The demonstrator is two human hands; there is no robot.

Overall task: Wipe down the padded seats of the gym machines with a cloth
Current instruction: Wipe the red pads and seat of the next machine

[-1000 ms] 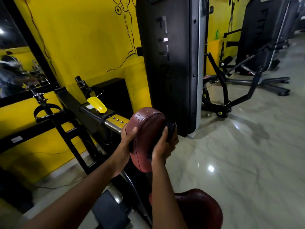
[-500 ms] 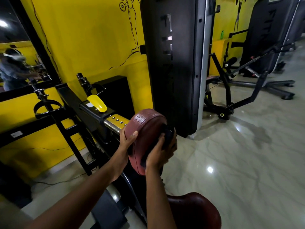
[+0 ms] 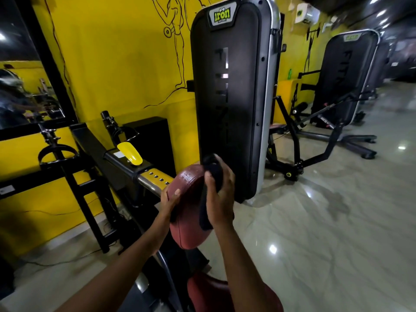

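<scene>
A round dark-red padded chest pad (image 3: pixel 188 212) stands upright on the machine in front of me. My left hand (image 3: pixel 169 202) grips its left edge, thumb on the face. My right hand (image 3: pixel 220 197) is closed on a dark cloth (image 3: pixel 211 174) and presses it against the pad's upper right edge; a strip of the cloth hangs down beside the pad. Below, a dark-red padded seat (image 3: pixel 211 293) shows between my forearms, partly hidden by my right arm.
A tall black weight-stack cover (image 3: pixel 234 97) rises just behind the pad. A yellow adjustment lever (image 3: pixel 131 152) sits on the black rail at left. A black rack (image 3: pixel 74 176) stands by the yellow wall. Another machine (image 3: pixel 346 86) is far right on the glossy floor.
My right hand with the cloth has slid up from the pad's right side to its upper edge. The camera has tilted up, showing more of the weight-stack cover. My left hand stays on the pad.
</scene>
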